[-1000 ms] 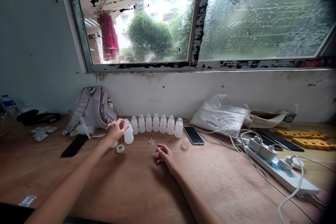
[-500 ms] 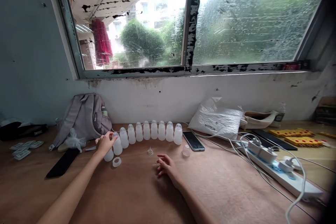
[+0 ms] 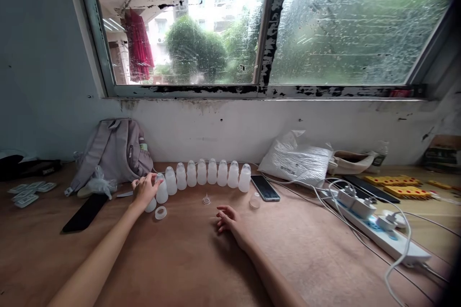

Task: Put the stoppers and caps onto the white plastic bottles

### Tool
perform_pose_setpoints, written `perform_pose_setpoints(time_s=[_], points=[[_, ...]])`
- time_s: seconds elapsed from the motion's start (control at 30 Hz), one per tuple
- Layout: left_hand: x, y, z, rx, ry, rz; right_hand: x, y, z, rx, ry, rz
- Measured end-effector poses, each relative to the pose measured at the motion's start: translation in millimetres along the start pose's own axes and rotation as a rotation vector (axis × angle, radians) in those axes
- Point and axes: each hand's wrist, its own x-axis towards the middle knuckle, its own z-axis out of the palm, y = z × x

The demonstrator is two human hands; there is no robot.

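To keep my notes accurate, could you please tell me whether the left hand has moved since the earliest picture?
Yes, leftward: the left hand earlier extended past the right side of the white ring; now it ends roughly in line behind it.

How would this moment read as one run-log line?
left hand: touching upright bottle | right hand: holding nothing | nearby: white ring, small clear piece, clear cup-like part

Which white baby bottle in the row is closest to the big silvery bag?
The baby bottle at the row's right end, beside the smartphone. Every other one stands farther left, farther from the silvery plastic bag.
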Motion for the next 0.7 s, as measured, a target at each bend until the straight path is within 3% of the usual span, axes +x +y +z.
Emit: perform_pose_setpoints(time_s=[0.27, 0.37, 0.47, 0.57, 0.7], points=[[-6.0, -0.8, -1.3, 0.01, 0.047, 0.026, 3.5, 5.7, -1.1, -0.119, -0.008, -0.046], [-17.8, 7.3, -3.8, 0.016, 0.156, 0.041, 4.4, 9.0, -2.2, -0.171, 0.001, -0.064], [-45.2, 17.1, 0.3, -0.008, 0.268, 0.166, 3.3, 9.7, -3.2, -0.252, 0.029, -0.115], [-81.8, 21.0, 15.7, -0.038, 0.101, 0.32, 5.6, 8.8, -0.8, -0.353, 0.062, -0.197], [-112.8, 15.5, 40.9, -0.038, -0.007, 0.253, 21.4, 9.0, 11.7, -0.836, -0.023, -0.351]])
